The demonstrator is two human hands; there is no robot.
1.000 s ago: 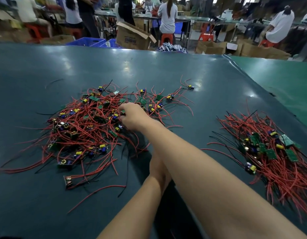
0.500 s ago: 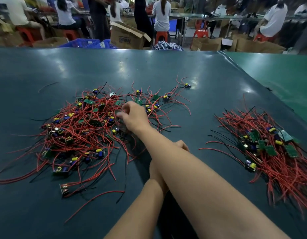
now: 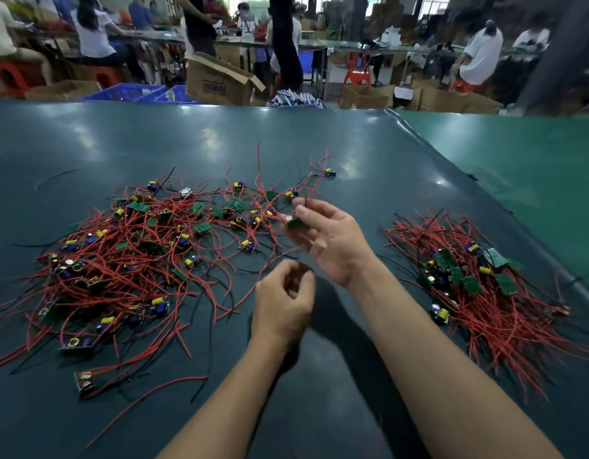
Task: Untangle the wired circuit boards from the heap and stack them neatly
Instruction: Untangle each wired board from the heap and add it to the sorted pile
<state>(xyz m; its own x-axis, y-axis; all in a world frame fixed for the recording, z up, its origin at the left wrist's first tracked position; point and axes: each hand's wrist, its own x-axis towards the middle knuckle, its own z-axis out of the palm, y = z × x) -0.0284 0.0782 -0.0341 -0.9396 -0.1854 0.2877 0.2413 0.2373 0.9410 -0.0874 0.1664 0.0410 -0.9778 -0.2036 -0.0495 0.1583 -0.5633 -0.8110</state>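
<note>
Right hand (image 3: 329, 240) pinching a circuit board (image 3: 294, 222) above the heap (image 3: 127, 260) — left hand (image 3: 283, 306) curled, grip unclear

Heap of wired boards (image 3: 131, 260) on the table (image 3: 319, 144), left of centre. Stack of boards (image 3: 478, 286) on the table at right, well apart from the heap. Both hands between them: right hand (image 3: 329, 240) behind, left hand (image 3: 283, 303) in front. Cardboard box (image 3: 220, 79) beyond the table's far edge.

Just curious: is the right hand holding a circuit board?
Yes, the right hand pinches a small green circuit board above the table.
</note>
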